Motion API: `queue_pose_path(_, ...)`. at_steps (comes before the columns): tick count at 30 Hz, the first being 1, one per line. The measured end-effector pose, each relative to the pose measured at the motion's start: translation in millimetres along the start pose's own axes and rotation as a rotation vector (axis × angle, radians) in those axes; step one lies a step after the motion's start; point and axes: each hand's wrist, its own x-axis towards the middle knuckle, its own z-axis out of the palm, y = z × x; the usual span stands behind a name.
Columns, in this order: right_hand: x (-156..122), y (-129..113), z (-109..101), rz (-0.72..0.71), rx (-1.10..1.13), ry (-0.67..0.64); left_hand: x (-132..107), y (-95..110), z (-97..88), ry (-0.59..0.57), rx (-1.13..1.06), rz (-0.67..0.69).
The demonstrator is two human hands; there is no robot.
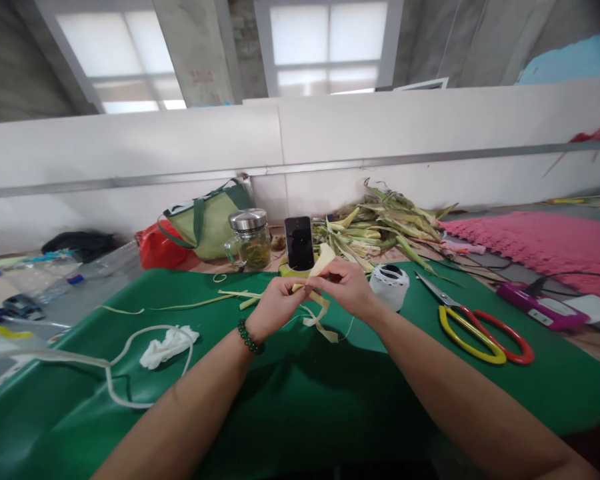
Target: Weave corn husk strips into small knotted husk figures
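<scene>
My left hand (279, 303) and my right hand (347, 287) meet above the green mat (320, 413). Between them they pinch a pale yellow corn husk strip (325, 259). Its wide end points up from the fingers, and a curled tail hangs below toward the mat. A green bead bracelet (249, 337) circles my left wrist. Beside my right hand stands a white spool of thread (390, 287), and a thin white thread lies below my hands. Several cut husk pieces (247, 301) lie left of my left hand.
Scissors (473, 327) with yellow and red handles lie open at right. Behind my hands stand a phone (300, 243), a lidded glass jar (250, 241) and a husk pile (390, 217). A white cable (107, 377) and crumpled tissue (169, 347) lie left; a purple power strip (543, 305) sits far right.
</scene>
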Motion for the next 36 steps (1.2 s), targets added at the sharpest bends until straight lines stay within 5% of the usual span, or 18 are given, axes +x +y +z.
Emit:
queue_pose_path(5,-0.8,1.6,0.6,0.077,0.161,-0.08,-0.5,2.0,1.8,-0.015,-0.012,-0.016)
queue_pose_path(10,-3.8,-0.1,2.1,0.017,0.089,-0.085,0.0,2.6,0.9,-0.017,-0.113,-0.078)
queue_pose_path(18,-12.5,1.4,4.4,-0.36,-0.131,-0.084,0.9,2.0,1.5,0.077,-0.286,-0.226)
queue_pose_path(23,-16.5,-0.3,1.7,-0.459,-0.248,-0.122,1.5,1.7,-2.1,0.013,-0.554,-0.265)
queue_pose_path(31,-18.2,-7.1,4.7,-0.494,-0.563,-0.097,1.0,9.2,-4.5,0.04,-0.678,-0.237)
queue_pose_path(36,-18.1,-8.8,5.1,-0.492,-0.379,-0.056,2.1,4.9,-9.8,0.025,-0.569,-0.148)
